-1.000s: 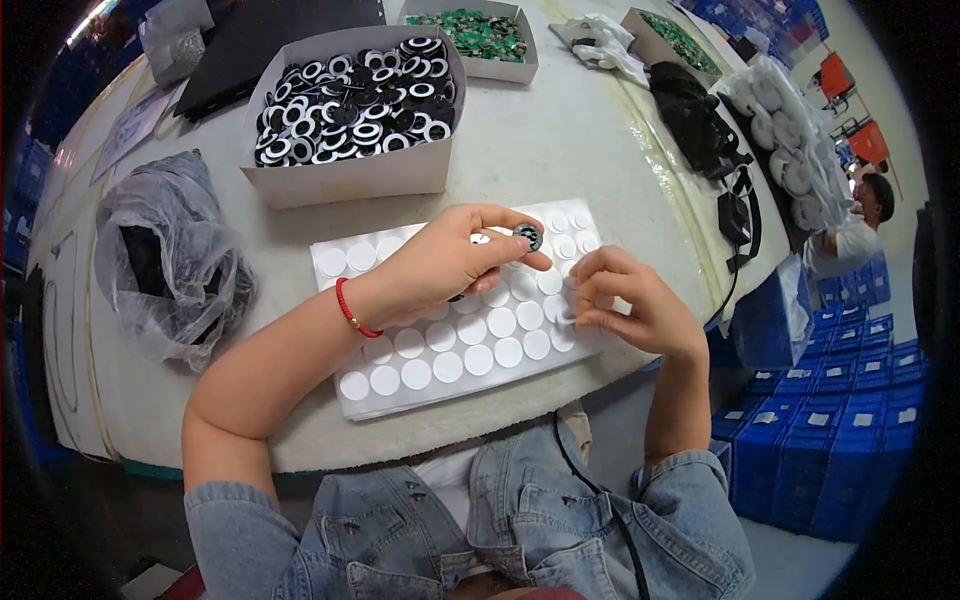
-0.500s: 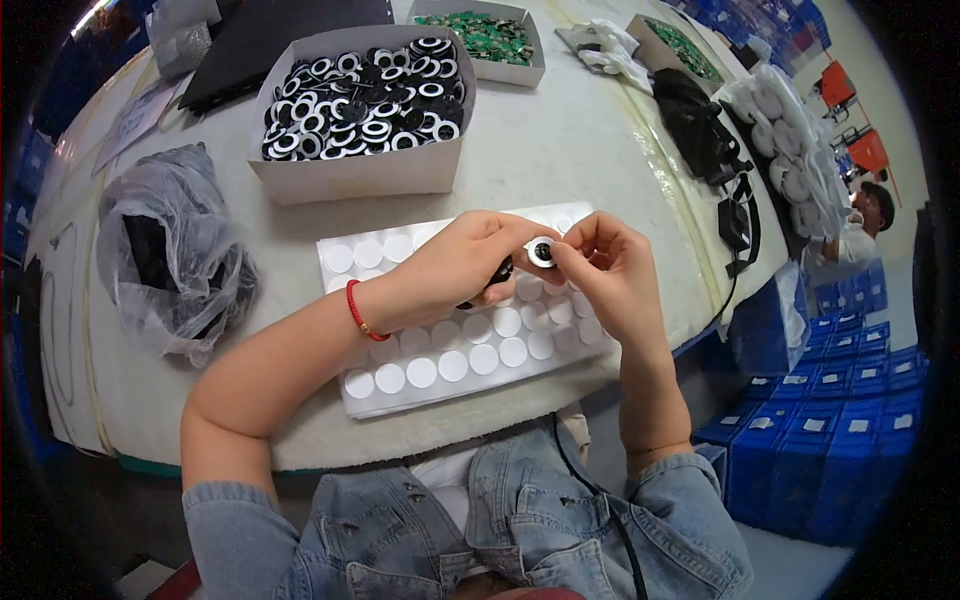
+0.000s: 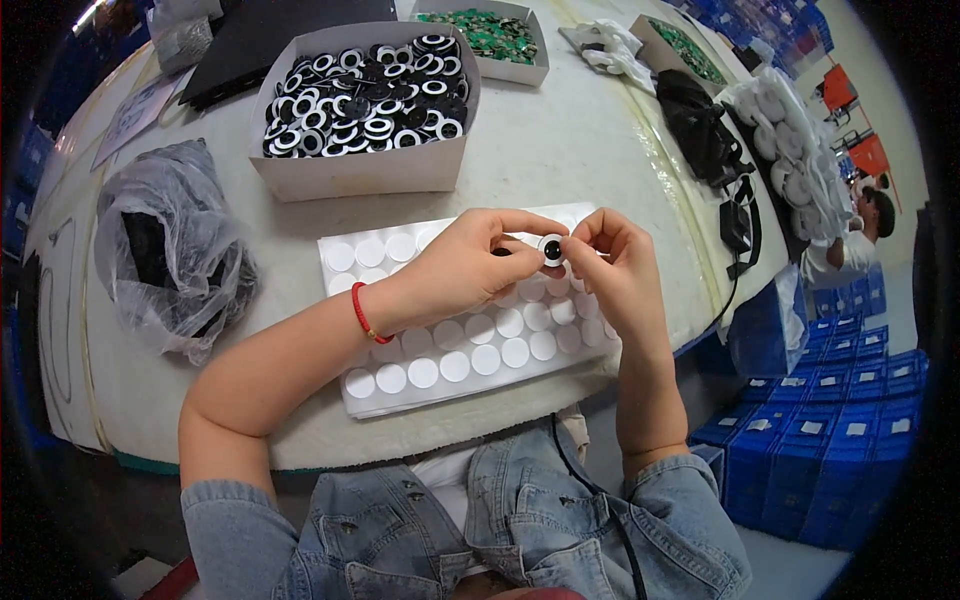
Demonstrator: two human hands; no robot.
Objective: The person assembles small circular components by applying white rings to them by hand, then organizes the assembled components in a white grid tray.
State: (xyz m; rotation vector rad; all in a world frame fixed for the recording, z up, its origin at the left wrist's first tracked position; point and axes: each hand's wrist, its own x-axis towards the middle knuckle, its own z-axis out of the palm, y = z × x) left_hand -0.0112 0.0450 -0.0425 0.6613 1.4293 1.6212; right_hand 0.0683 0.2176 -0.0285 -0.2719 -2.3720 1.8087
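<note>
A small round black-and-white ring piece is held up between my two hands, above a white sheet covered with rows of round white discs. My left hand grips its left side between thumb and fingers. Something dark shows between the curled fingers of that hand, mostly hidden. My right hand pinches the ring's right edge with thumb and forefinger. Beyond my hands stands a white box heaped with similar black-and-white ring pieces.
A clear plastic bag with something black inside lies at the left. Trays of green circuit boards sit at the back. A black bag and cable lie right. Blue bins and a person are beyond the table.
The ring piece has shifted slightly right and turned a little. My left thumb has come up against it, and the dark thing in that hand shows less.
</note>
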